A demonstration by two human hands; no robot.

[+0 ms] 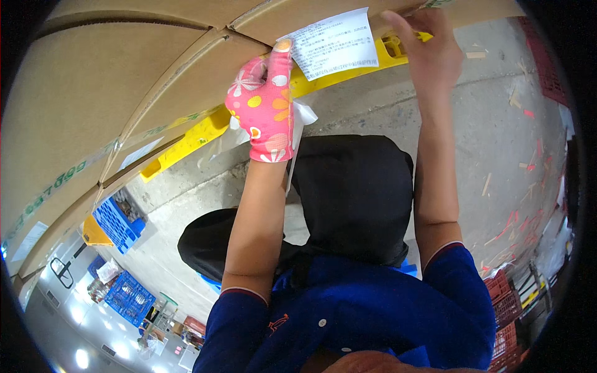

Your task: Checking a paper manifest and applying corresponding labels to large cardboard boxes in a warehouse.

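Note:
My left hand wears a pink glove with a flower pattern. Its thumb presses on the left edge of a white printed label, which lies over the side of a cardboard box and partly over a yellow pallet. White paper strips, probably label sheets or backing, hang below and beside the gloved palm, held in that hand. To the right of the label is my bare right hand, blurred, with its thumb raised and apart from the curled fingers. Nothing shows between them.
Stacked cardboard boxes with printed tape fill the upper left, some bearing labels. A blue plastic pallet stands at the lower left, with a blue crate beyond. Red crates are at the lower right. Scraps lie on the concrete floor.

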